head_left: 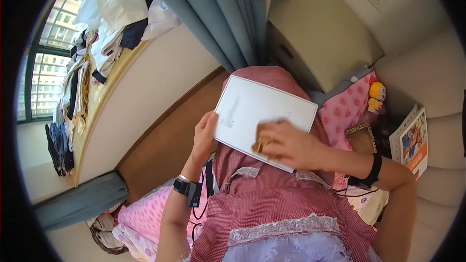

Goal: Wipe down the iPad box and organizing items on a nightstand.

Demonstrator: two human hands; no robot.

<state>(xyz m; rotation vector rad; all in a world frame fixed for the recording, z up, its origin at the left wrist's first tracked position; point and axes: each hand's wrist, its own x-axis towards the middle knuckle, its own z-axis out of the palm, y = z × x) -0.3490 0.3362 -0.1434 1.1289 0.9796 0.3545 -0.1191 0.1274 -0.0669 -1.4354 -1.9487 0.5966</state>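
A flat white box point(242, 104) with small print lies tilted across my lap, on a red checked apron point(276, 189) with lace trim. My left hand point(205, 133) grips the box's left edge, with the thumb on top and the fingers partly hidden. Pressed against the lower middle of the box's face is a crumpled brown cloth point(264, 146). My right hand point(296, 148) is closed over that cloth and slightly blurred.
Right of my lap, a pink cushion point(349, 97), a yellow toy figure point(376, 96), an ornate frame point(361, 138) and a desk calendar point(412, 138) sit close together. Beyond stands a beige cabinet point(325, 29) beside a blue curtain point(218, 14). Clothes point(116, 9) cover the windowsill.
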